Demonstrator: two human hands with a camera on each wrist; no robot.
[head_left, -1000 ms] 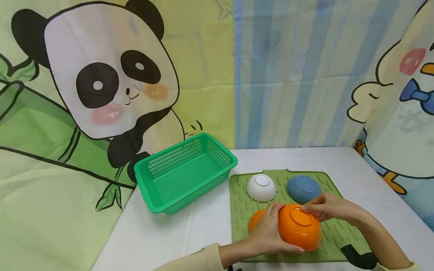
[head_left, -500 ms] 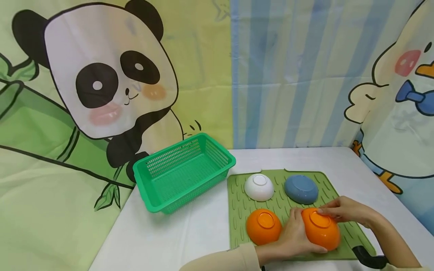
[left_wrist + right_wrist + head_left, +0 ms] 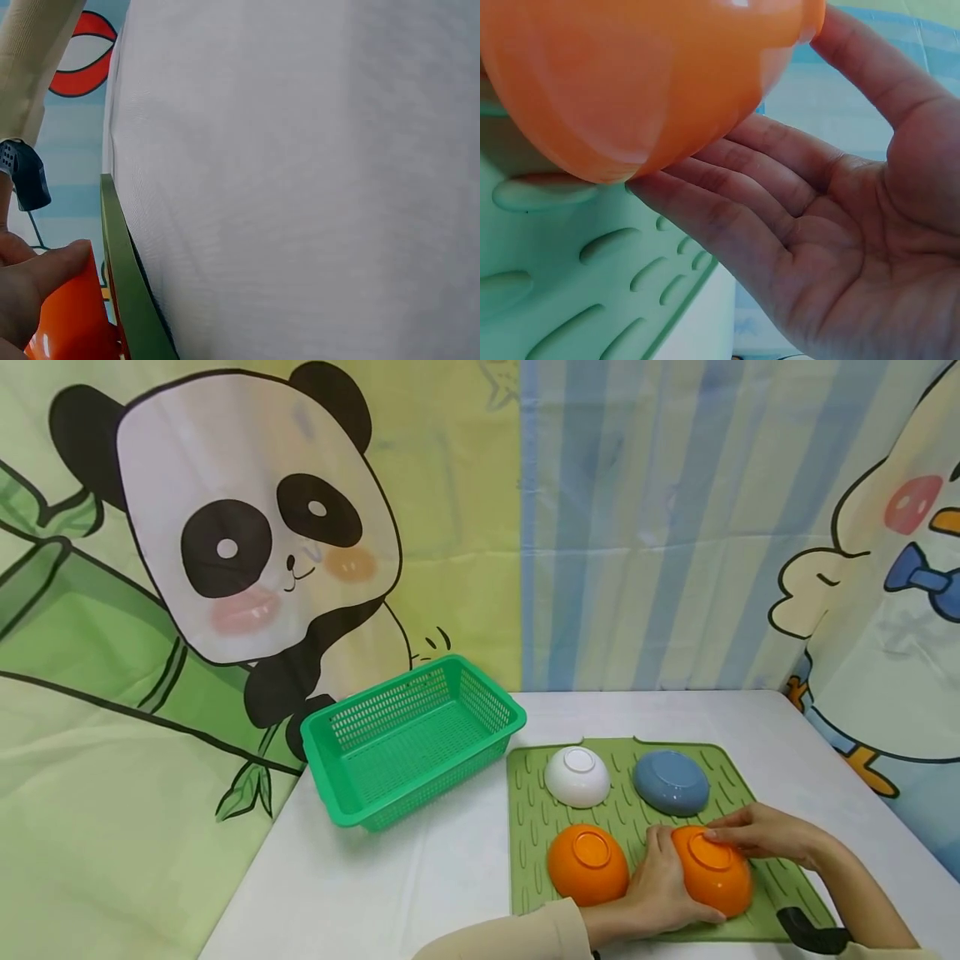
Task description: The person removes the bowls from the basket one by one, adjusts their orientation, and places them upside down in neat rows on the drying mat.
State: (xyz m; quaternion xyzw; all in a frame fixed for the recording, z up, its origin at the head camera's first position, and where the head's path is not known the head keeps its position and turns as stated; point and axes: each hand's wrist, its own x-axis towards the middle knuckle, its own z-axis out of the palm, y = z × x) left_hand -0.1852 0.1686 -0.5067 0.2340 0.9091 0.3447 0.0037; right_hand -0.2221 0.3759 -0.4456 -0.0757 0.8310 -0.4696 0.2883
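Observation:
An orange bowl [image 3: 712, 878] is upside down at the front right of the green drying mat [image 3: 528, 827]; the right wrist view shows its rim at the mat's surface. My left hand [image 3: 667, 887] grips its left side, thumb along the near rim. On the other side my right hand [image 3: 772, 831] holds it, thumb at the foot ring and fingertips by the rim. Left of it is a second orange bowl [image 3: 588, 864], also overturned, partly behind my left hand. Behind them sit an overturned white bowl [image 3: 577, 777] and an overturned blue bowl [image 3: 671, 783].
A green plastic basket [image 3: 412, 760] with perforated sides stands left of the mat, with nothing in it. White cloth covers the table [image 3: 435, 877]. A curtain [image 3: 637, 527] with a panda and a duck hangs behind the table.
Both hands have moved the held orange bowl rightward and lowered it at the mat's front right. The second orange bowl, earlier mostly hidden by my left hand, now shows.

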